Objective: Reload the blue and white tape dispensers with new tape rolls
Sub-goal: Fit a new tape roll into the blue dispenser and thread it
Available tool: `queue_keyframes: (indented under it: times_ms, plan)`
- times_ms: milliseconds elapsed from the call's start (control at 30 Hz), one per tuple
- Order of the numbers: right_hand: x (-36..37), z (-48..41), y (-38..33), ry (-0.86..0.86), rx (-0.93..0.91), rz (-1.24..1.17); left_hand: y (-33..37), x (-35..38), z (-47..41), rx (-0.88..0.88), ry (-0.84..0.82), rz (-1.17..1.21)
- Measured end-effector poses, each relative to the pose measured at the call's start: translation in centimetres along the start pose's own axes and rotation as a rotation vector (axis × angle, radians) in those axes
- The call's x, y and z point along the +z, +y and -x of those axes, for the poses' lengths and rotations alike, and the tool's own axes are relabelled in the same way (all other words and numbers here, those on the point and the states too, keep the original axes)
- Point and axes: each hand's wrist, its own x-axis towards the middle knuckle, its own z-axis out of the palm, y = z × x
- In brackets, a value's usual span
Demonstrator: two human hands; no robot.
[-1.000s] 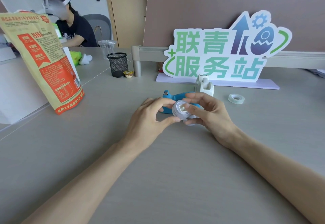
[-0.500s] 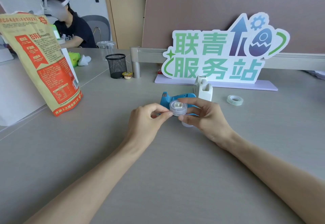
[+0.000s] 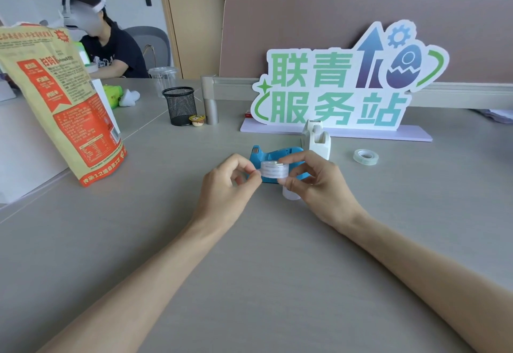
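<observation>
A clear tape roll (image 3: 273, 170) with a white core is held flat in mid-air by both hands. My right hand (image 3: 319, 183) grips it from the right side. My left hand (image 3: 226, 184) pinches its left edge with thumb and forefinger. Right behind the hands lies the blue tape dispenser (image 3: 270, 155), partly hidden. The white tape dispenser (image 3: 317, 137) stands upright just beyond it, to the right. A second clear tape roll (image 3: 366, 156) lies flat on the table further right. A small white piece (image 3: 291, 194) shows under my right hand.
A tall orange and tan pouch (image 3: 63, 103) stands at the left. A black mesh cup (image 3: 181, 105) and a small yellow tub (image 3: 197, 120) sit at the back. A big sign (image 3: 347, 86) on a lilac base stands behind the dispensers. Another person sits far left.
The roll has tipped from facing me to lying flat between my hands. My left fingers have slid to its left edge, and both hands sit slightly further from me.
</observation>
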Motion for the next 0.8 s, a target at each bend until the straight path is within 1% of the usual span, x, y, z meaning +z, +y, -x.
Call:
queue_keyframes:
  times_ms: [100, 200, 267, 333, 533, 800]
  plan:
    - [0.2, 0.1, -0.2, 0.022, -0.073, 0.091, -0.2, 0.0, -0.2, -0.017, 0.005, 0.070]
    - [0.1, 0.1, -0.1, 0.054, -0.063, 0.093, -0.1, 0.1, -0.4, -0.029, 0.044, 0.208]
    - [0.1, 0.0, 0.1, 0.072, -0.055, 0.098, 0.0, 0.2, -0.6, -0.043, 0.062, 0.254]
    - [0.1, 0.0, 0.2, 0.077, -0.054, 0.098, 0.2, 0.5, -0.7, -0.062, 0.048, 0.263]
    - [0.0, 0.0, 0.2, 0.086, -0.071, 0.093, 0.7, 0.7, -0.4, -0.173, -0.102, 0.296]
    - [-0.1, 0.1, 0.0, 0.117, -0.060, 0.068, 0.8, 0.6, -0.6, -0.215, -0.099, 0.301]
